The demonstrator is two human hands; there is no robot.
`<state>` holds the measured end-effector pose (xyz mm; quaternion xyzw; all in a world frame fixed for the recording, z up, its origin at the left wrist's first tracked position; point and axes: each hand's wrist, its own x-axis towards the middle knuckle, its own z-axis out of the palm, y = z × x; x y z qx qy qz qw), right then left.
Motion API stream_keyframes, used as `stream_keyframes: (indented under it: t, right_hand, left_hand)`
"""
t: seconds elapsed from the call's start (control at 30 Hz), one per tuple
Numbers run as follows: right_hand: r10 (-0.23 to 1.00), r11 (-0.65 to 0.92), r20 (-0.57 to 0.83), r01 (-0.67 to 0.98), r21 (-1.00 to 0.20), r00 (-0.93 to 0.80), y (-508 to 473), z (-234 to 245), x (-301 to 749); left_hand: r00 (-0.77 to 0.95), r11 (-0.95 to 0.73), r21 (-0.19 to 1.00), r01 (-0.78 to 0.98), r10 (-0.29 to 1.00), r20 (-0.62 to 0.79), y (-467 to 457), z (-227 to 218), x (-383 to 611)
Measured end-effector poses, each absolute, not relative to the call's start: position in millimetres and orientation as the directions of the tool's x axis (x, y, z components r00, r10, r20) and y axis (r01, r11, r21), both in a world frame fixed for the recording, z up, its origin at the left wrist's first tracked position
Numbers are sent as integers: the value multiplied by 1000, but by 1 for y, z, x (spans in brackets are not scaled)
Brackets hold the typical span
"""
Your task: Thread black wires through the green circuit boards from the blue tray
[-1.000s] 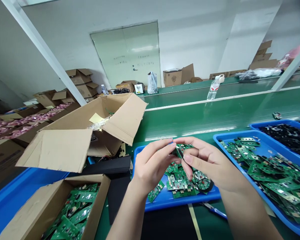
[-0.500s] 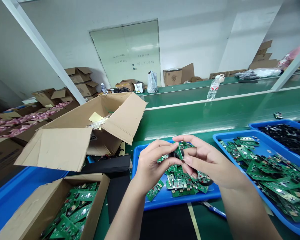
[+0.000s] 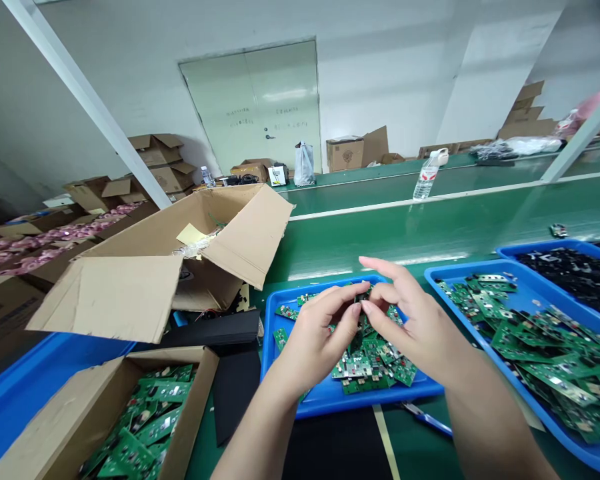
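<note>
Over the middle blue tray (image 3: pixel 320 408), both hands meet at a small circuit board (image 3: pixel 359 300), mostly hidden by the fingers, with a dark part showing. My left hand (image 3: pixel 325 330) pinches it between thumb and forefinger. My right hand (image 3: pixel 410 317) is closed on its other side, thumb and bent fingers at the board, forefinger raised and stretched forward. Below them, several green circuit boards (image 3: pixel 355 367) lie piled in the tray.
A cardboard box of boards (image 3: pixel 207 373) stands at left, with a larger open carton (image 3: pixel 115 293) behind. At right are a blue tray of boards (image 3: pixel 443 272) and one of black parts (image 3: pixel 570 267). A blue-handled tool (image 3: pixel 433 421) lies in front; a water bottle (image 3: pixel 427 177) stands behind.
The board between my fingers has turned and sunk further behind them. My right forefinger has lifted away from it. My left hand has tipped slightly, uncovering more boards at the tray's left.
</note>
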<state>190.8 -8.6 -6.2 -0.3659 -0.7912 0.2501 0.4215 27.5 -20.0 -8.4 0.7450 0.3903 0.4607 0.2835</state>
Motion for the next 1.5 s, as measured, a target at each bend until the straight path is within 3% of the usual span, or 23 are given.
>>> stream_keyframes:
  t: [0.27,0.5,0.63,0.73,0.83,0.97,1.07,1.3,1.5]
  right_hand:
    - [725,687,500,448,-572,-474,-9,-6,191]
    - [647,750,636,505,-427,-421,-6,-9,183]
    - [619,742,670,585,-328,-410,-6,-10,183]
    - [602,688,728,676,-263,-329,-2,-12,189]
    - [705,608,674,677,-416,-219,2,-11,200]
    - [875,469,310,490,-735,-372,-1,1,207]
    - [854,411,161,452,-791,-495,-5,8,201]
    - [864,294,126,285,-912,-487,-11,-2,197]
    - [938,136,53,221,-966,-344,-23,-35,198]
  left_hand:
    - [275,-417,862,287,898,343,-19,-9,28]
    - [227,-459,827,325,887,403,-17,-14,29]
    - [225,-436,845,311,897,380,-16,-19,34]
    - [129,-396,870,295,918,374,-17,-18,36]
    - [15,-361,919,158,932,363,-18,-11,32]
    - [-67,-347,938,25,935,348,-16,-3,26]
    - [-119,-367,930,40,922,369,-11,-4,25]
    - [-177,-380,889,256,885,430,-5,-9,19]
    - [40,-457,788,411,873,486,0,-22,26]
